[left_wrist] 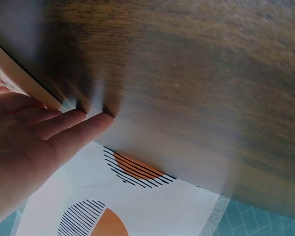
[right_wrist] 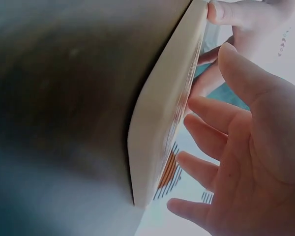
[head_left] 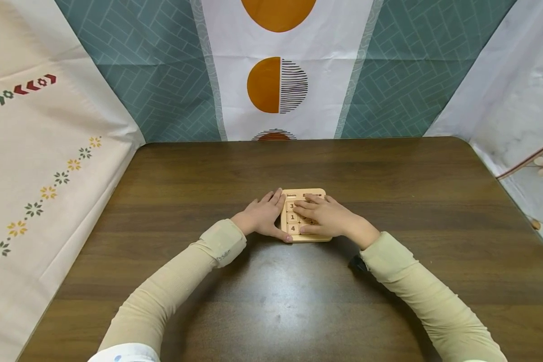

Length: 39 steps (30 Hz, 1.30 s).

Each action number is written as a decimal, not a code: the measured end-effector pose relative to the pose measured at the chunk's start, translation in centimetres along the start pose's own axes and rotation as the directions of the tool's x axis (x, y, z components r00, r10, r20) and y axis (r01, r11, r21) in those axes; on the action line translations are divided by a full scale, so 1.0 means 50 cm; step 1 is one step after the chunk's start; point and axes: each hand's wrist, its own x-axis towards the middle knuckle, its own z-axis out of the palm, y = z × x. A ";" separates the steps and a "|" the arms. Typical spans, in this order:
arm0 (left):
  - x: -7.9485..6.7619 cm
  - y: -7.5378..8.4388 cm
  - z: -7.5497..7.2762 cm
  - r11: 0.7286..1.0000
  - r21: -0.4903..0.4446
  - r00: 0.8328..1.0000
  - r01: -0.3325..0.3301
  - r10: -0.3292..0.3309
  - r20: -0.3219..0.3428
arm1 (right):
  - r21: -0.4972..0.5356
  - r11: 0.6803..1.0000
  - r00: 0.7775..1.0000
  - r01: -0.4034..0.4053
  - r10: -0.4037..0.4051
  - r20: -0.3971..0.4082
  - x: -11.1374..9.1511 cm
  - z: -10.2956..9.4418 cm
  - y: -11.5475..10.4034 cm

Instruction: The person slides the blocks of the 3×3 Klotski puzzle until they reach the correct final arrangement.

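A light wooden sliding number puzzle (head_left: 292, 217) lies flat on the table, its left-hand tiles reading 3, 1 and 4. My left hand (head_left: 267, 216) holds its left side, thumb at the near corner and index finger by the far one. In the left wrist view the outer fingers (left_wrist: 86, 129) stretch past the frame down to the tabletop. Over the puzzle's middle and right lies my right hand (head_left: 328, 218), its spread fingertips at the tiles and hiding most of them. The right wrist view shows the right hand's fingers (right_wrist: 201, 167) lightly bent with nothing gripped.
The dark brown wooden table (head_left: 280, 301) extends on all sides of the puzzle. Patterned cloth (head_left: 321, 85) hangs along its back edge, with a white embroidered cloth (head_left: 50, 201) at the left. A small black object (head_left: 358, 264) shows beneath the right cuff.
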 end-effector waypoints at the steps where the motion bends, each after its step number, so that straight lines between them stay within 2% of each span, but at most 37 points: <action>1: 0.000 0.000 0.000 1.000 0.000 1.000 0.000 0.000 0.000 | -0.001 1.000 1.000 0.000 0.000 0.001 0.002 0.000 -0.002; 13: 0.000 0.000 -0.001 1.000 -0.004 1.000 0.001 -0.001 -0.006 | 0.008 1.000 1.000 -0.013 0.012 0.021 0.013 0.005 -0.001; 39: 0.006 0.003 -0.002 1.000 0.016 1.000 0.011 -0.011 -0.003 | 0.046 0.999 1.000 -0.015 0.015 0.011 -0.031 -0.001 0.036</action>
